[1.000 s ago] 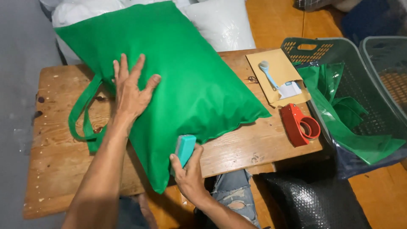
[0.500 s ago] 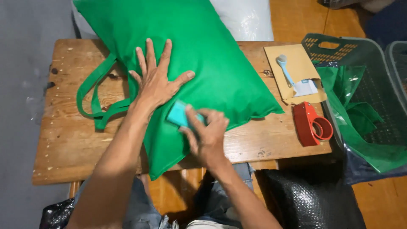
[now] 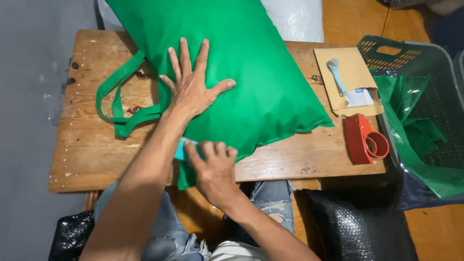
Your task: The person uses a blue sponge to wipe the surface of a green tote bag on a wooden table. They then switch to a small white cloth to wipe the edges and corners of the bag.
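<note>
A stuffed green fabric bag (image 3: 241,72) with green handles (image 3: 121,104) lies across a wooden table (image 3: 309,162). My left hand (image 3: 193,89) presses flat on the bag, fingers spread. My right hand (image 3: 215,169) grips a small teal block (image 3: 181,150) against the bag's near corner at the table's front edge. The block is mostly hidden under my left forearm and right fingers.
A brown envelope (image 3: 353,72) with a light blue brush (image 3: 337,75) and a red tape dispenser (image 3: 365,140) lie at the table's right. A grey basket (image 3: 411,53) with green bags (image 3: 425,140) stands beyond. White stuffed bags (image 3: 295,17) lie behind; black bubble wrap (image 3: 357,227) lies on the floor.
My right hand has carried the teal block from the table's front edge up onto the bag, then back down left to its near corner. My left hand stays pressed flat on the bag.
</note>
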